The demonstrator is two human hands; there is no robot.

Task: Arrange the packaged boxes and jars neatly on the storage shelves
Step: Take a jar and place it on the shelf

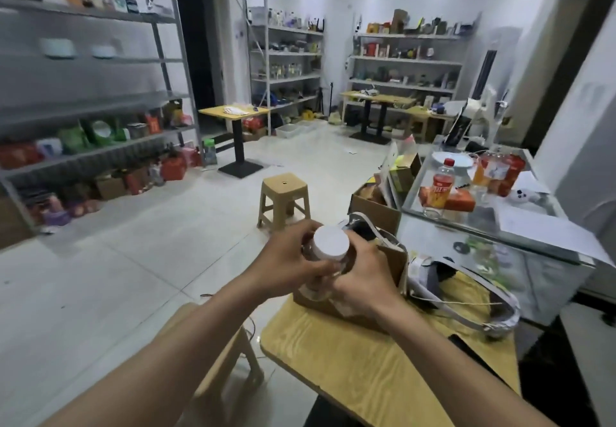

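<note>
Holding a clear jar with a white round lid (330, 244) in both hands, the person had it above the yellow wooden counter (350, 360), just in front of a brown cardboard box (396, 263). Left hand (286, 260) fingers curled round the jar's side; right hand (363, 276) gripped the opposite side, lower. Both forearms reached forward, converging at the jar. Jar looked rigid, smooth, probably slippery, breakable if glass; safer held round the body than the lid. Grey metal storage shelves (100, 103) stood well apart, left.
</note>
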